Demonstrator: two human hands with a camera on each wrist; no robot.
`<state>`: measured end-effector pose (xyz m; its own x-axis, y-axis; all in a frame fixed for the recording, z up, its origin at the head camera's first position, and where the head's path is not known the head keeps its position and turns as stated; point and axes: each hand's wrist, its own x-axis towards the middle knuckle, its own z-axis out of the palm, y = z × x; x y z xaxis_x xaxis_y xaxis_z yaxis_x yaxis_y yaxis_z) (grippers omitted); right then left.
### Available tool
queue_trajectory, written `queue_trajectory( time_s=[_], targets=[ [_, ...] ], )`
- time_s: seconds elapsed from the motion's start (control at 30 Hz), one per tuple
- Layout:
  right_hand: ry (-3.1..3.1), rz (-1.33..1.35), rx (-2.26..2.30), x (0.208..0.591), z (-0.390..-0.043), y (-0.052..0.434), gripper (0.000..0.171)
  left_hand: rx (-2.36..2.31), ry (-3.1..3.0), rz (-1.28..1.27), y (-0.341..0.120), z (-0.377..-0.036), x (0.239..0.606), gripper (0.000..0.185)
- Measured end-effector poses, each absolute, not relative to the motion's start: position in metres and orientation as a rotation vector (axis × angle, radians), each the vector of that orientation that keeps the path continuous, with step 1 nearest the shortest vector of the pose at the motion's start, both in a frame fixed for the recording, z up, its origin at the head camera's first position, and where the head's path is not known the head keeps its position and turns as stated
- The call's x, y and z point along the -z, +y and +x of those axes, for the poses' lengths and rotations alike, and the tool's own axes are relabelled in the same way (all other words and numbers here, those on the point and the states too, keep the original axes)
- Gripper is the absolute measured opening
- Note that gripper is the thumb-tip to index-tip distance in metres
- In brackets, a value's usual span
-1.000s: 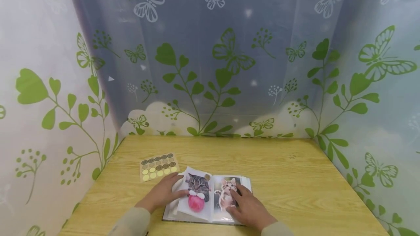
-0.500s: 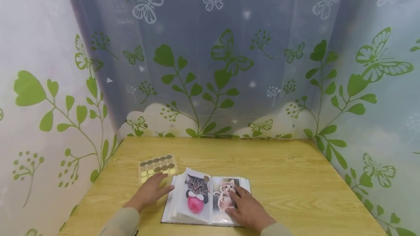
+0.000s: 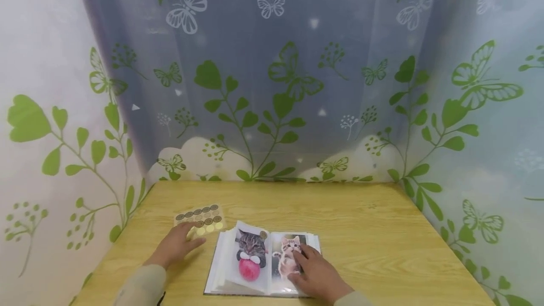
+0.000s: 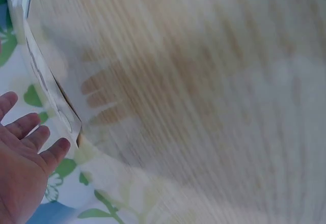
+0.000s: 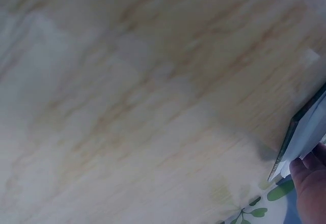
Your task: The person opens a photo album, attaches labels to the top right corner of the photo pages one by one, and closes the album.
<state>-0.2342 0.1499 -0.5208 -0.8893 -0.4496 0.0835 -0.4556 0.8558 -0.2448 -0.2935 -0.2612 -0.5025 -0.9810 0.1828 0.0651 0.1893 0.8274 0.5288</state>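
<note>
Open photo album with cat pictures lies flat near the front edge of the light wooden table. Right hand rests flat on its right page, fingers relaxed. Left hand, fingers straight, touches the tan sheet of round stickers just left of the album.

No legible text, labels, brands or numbers on anything here.

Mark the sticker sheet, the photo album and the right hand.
sticker sheet (image 3: 207, 216): head view, upper rows of round stickers.
photo album (image 3: 251, 255): head view, left page with the grey cat photo.
right hand (image 3: 316, 275): head view, back of the hand resting on the right page.
</note>
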Motion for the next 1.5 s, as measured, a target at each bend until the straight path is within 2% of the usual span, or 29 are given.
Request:
queue_trajectory(
  time_s=[0.23, 0.7, 0.97, 1.23, 1.5],
  targets=[
    [-3.039, 0.737, -0.399, 0.522, -0.234, 0.151, 0.067, 0.776, -3.026, -0.251, -0.269, -0.309, 0.504, 0.079],
    [-3.1, 0.666, -0.373, 0.52, -0.237, 0.148, 0.068, 0.768, -3.045, -0.17, -0.28, -0.332, 0.505, 0.082],
    [-3.122, 0.666, -0.388, 0.52, -0.238, 0.148, 0.069, 0.805, -3.096, -0.058, -0.282, -0.334, 0.514, 0.097],
    [-3.093, 0.654, -0.346, 0.521, -0.235, 0.148, 0.07, 0.65, -3.106, -0.1, -0.281, -0.333, 0.521, 0.088],
    [-3.073, 0.658, -0.336, 0.519, -0.234, 0.147, 0.068, 0.593, -3.126, -0.099, -0.281, -0.337, 0.522, 0.088]
  ],
)
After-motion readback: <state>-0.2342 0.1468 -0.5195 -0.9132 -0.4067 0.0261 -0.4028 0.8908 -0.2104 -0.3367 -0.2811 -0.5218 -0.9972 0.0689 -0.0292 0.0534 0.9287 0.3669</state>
